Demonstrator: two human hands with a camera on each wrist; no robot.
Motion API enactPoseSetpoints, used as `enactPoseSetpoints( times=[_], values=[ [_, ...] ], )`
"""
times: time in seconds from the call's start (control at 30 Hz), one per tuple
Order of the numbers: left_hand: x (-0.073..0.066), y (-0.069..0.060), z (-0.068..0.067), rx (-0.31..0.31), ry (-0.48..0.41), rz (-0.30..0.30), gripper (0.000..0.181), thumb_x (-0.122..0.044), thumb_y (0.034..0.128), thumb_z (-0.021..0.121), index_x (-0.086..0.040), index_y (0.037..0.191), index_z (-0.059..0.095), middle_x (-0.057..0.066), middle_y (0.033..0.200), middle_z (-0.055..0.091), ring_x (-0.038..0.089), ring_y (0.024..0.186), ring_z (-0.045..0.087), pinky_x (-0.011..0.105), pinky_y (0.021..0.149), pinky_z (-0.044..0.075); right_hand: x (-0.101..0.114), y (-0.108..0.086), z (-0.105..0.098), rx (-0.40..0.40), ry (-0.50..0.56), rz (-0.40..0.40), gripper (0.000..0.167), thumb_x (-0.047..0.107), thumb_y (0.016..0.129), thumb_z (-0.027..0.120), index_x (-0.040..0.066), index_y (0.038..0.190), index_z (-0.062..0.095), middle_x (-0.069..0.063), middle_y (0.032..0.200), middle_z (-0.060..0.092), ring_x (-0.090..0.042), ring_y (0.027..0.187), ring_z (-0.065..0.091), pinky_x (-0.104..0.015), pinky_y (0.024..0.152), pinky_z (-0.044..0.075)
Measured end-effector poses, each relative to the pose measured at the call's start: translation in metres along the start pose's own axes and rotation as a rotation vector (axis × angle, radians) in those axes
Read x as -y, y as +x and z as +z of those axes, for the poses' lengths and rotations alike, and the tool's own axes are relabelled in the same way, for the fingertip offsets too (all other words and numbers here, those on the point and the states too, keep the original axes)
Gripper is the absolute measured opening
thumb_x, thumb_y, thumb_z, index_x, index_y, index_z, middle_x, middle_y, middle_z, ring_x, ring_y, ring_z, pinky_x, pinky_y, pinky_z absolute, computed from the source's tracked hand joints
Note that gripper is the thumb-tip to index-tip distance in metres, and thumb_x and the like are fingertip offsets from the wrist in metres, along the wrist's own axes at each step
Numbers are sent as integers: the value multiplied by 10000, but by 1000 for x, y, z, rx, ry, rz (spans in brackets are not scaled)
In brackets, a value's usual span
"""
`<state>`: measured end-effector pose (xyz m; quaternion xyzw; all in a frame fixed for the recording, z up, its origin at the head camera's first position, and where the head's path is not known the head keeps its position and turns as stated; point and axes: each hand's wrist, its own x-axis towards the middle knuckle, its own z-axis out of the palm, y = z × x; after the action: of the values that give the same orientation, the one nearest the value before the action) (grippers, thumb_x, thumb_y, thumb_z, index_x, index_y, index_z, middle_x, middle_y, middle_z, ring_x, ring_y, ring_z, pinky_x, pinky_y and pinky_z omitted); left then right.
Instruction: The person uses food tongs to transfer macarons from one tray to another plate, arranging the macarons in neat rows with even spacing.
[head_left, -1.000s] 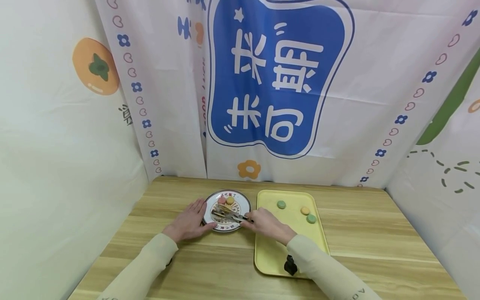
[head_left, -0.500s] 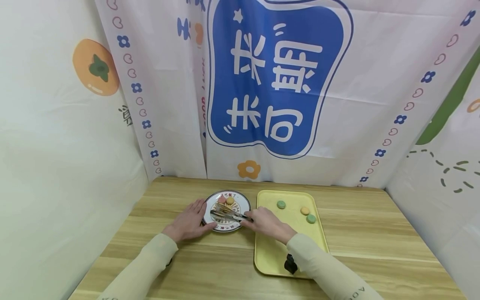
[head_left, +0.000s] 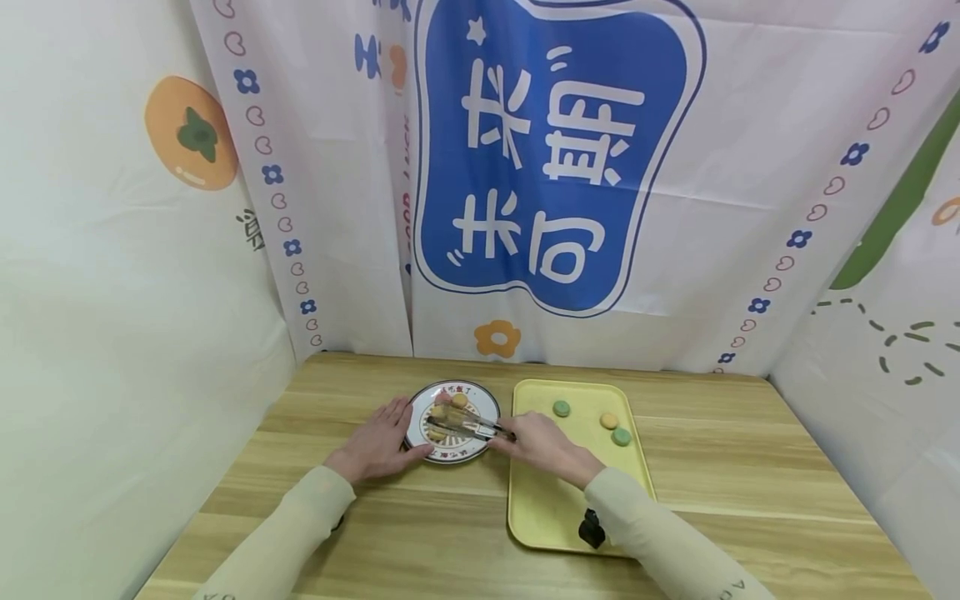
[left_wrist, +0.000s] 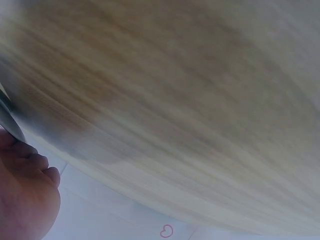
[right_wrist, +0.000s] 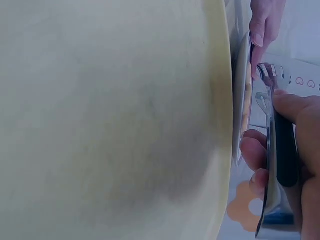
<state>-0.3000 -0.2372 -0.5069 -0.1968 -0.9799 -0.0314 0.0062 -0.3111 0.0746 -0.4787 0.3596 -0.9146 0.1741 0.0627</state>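
Note:
My right hand (head_left: 542, 448) grips metal tongs (right_wrist: 286, 145) with dark handle grips; the right wrist view shows their slotted ends apart. In the head view the tongs reach left over a white patterned plate (head_left: 486, 408). A pink macaron (head_left: 443, 400) and a yellow macaron (head_left: 460, 401) lie near the plate's far side. More yellow shows around the tong ends, partly covered, so I cannot tell how many pieces are there. My left hand (head_left: 378, 446) rests at the plate's left rim, fingers extended and thumb along the near edge.
Right of the plate lies a yellow tray (head_left: 551, 508), beneath my right forearm. On it are a green macaron (head_left: 562, 408), a yellow macaron (head_left: 609, 422) and another green macaron (head_left: 621, 437). A printed cloth (head_left: 360, 275) hangs behind the wooden table (head_left: 420, 533).
My right hand has drawn back slightly to the right, with the tongs still gripped. Yellow pieces now show near the tong ends on the plate. My left hand has stayed put.

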Motion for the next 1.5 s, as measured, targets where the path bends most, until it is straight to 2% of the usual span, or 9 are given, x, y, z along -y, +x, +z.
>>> enactPoseSetpoints(
  times=[0.13,0.4,0.8,1.03,1.3,1.5],
  values=[
    [0,0,0,4,0,-1,1006,-730,926,361,99,1491,289,282,1578,257,403,1486,243,491,1229,236,-4,-8,-7,-9,21,13,264,384,932,662,124,950,707,109,591,505,6,479,374,-169,420,294],
    [0,1,1,-1,-8,-4,1017,-738,922,362,101,1491,287,290,1576,255,411,1486,238,500,1227,233,-14,-28,-21,-34,9,27,279,391,929,663,189,768,557,125,552,367,15,449,278,-159,412,221],
    [0,0,2,4,10,-5,1023,-753,919,334,90,1497,283,280,1579,258,400,1487,245,485,1231,233,-25,-50,-36,-60,-48,-2,279,378,924,670,165,778,565,133,558,417,9,469,314,-162,423,261],
    [2,1,3,5,13,-5,1025,-757,918,331,83,1503,275,276,1582,254,395,1489,241,481,1232,233,-31,-61,-46,-80,-51,12,239,362,916,682,170,805,594,125,591,504,15,488,358,-151,427,301],
    [1,0,2,9,13,-12,1025,-749,918,352,93,1497,280,284,1580,252,405,1488,238,492,1228,235,-40,-75,-52,-105,-44,13,288,346,902,709,191,734,532,153,548,428,38,461,258,-137,437,227],
    [1,1,3,3,18,-11,1019,-747,922,342,92,1497,283,281,1580,255,401,1488,238,487,1230,233,-50,-89,-56,-98,-28,38,235,332,918,692,151,796,605,133,573,467,35,482,299,-140,441,278]
  ],
)
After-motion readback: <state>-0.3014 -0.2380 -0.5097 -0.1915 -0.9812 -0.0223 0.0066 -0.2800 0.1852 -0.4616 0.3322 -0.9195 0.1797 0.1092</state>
